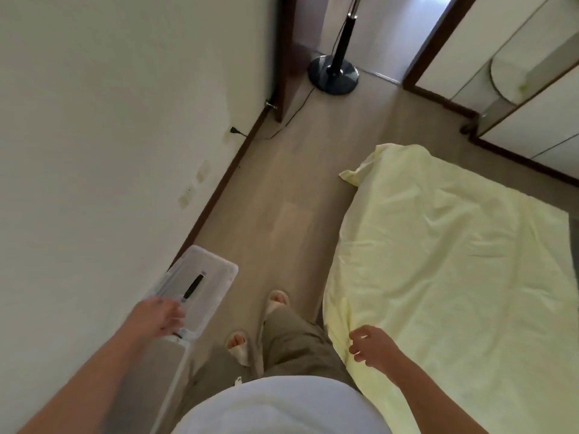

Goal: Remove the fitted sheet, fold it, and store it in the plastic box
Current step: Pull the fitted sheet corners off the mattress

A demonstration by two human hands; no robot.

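Observation:
The pale yellow fitted sheet (454,261) covers the bed on the right, with one corner (351,175) loose and sticking out toward the floor. The clear plastic box (170,368) stands on the floor by the left wall. Its lid (210,277), with a black handle, is tilted up off the box. My left hand (159,317) grips the lid's near edge. My right hand (371,346) hovers over the near edge of the sheet with its fingers loosely curled, holding nothing.
I stand in slippers (275,300) in the narrow strip of wood floor (297,170) between the wall and the bed. A black fan stand (333,75) with its cable sits by the doorway ahead. White wardrobe doors (532,98) line the far right.

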